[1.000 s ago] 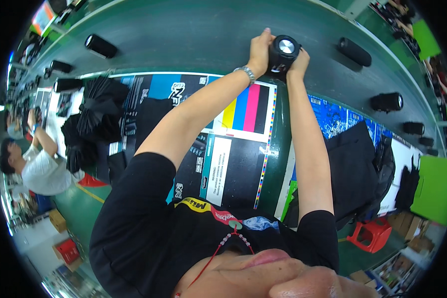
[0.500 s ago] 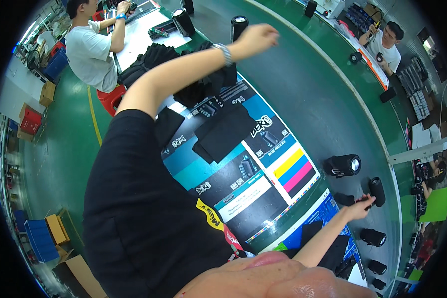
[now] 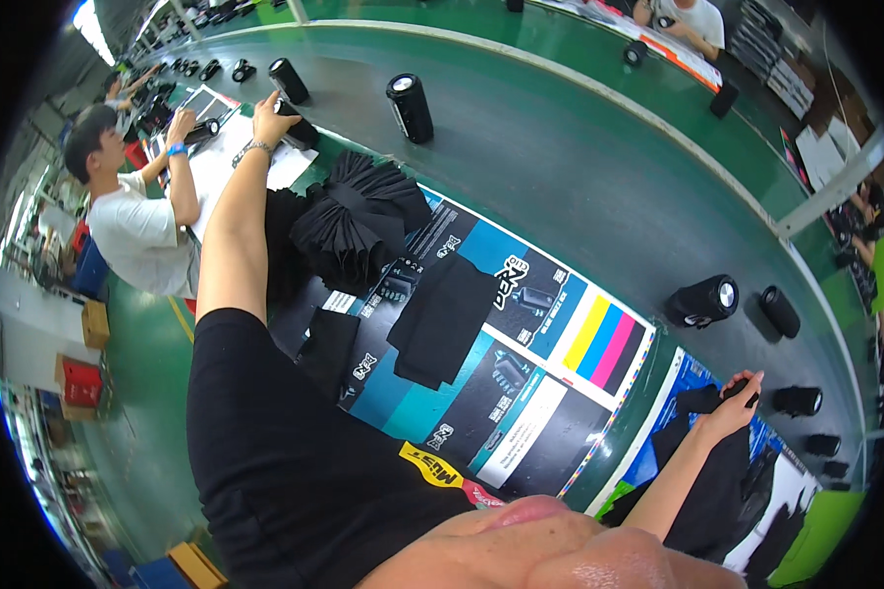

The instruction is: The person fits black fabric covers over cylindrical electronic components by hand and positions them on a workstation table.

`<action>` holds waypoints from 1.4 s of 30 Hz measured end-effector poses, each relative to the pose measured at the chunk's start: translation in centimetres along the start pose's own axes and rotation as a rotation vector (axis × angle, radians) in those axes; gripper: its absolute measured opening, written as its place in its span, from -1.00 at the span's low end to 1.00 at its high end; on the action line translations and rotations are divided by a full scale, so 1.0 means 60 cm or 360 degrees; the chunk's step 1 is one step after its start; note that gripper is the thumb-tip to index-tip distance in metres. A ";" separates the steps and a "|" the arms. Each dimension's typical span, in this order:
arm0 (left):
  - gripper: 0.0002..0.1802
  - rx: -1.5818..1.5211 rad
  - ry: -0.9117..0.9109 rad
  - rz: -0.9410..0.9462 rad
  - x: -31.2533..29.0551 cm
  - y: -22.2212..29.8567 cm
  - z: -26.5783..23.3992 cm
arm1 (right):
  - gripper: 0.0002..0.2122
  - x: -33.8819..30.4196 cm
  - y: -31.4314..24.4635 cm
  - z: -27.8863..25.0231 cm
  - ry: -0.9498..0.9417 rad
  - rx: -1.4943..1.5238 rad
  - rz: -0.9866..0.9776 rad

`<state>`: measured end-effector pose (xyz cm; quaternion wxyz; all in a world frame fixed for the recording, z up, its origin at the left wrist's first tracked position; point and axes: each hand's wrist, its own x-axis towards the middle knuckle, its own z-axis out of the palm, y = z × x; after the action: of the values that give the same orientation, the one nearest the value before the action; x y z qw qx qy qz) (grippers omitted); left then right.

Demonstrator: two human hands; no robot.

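Stretched to the far left, my left hand (image 3: 269, 120) has its fingers closed round the upper end of a black cylindrical speaker (image 3: 299, 135) at the edge of the white work surface. A bracelet circles that wrist. On the right, my right hand (image 3: 729, 408) is closed with black cloth (image 3: 698, 399) at its fingers; part of what it grips is hidden. Between my arms, a stack of black cloth pouches (image 3: 447, 319) lies flat on a printed colour sheet (image 3: 560, 432). Beyond the stack is a fanned heap of black pouches (image 3: 359, 216).
Black speakers stand or lie along the grey-green conveyor (image 3: 560, 187), including one upright (image 3: 410, 108) and one lying (image 3: 702, 301) on the right. A co-worker in white (image 3: 133, 226) sits at the left. More black cloth (image 3: 702, 491) lies near my right forearm.
My view has swung, shifting the scene. My left hand has moved further left from over the conveyor and taken hold of a speaker. My right hand is now apart from the speaker near it before.
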<state>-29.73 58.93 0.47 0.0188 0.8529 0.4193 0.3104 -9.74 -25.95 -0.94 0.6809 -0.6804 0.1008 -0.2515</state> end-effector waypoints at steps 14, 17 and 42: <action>-0.48 -0.0668 0.0154 0.1254 -0.153 0.472 -0.193 | -0.70 -0.046 -0.071 -0.014 0.0174 0.0163 -0.0148; -0.45 -0.1013 -0.0279 0.1275 -0.244 0.647 -0.147 | -0.62 -0.087 -0.076 0.007 -0.0084 0.0271 0.0067; -0.65 -0.2242 -0.1730 0.0938 -0.620 0.788 -0.190 | -0.42 -0.137 -0.137 0.112 -0.1160 0.1233 0.0656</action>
<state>-19.64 -1.34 4.38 0.6451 0.7449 -0.1646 0.0439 -15.22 -15.72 5.80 0.9065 -0.3901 -0.1095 0.1189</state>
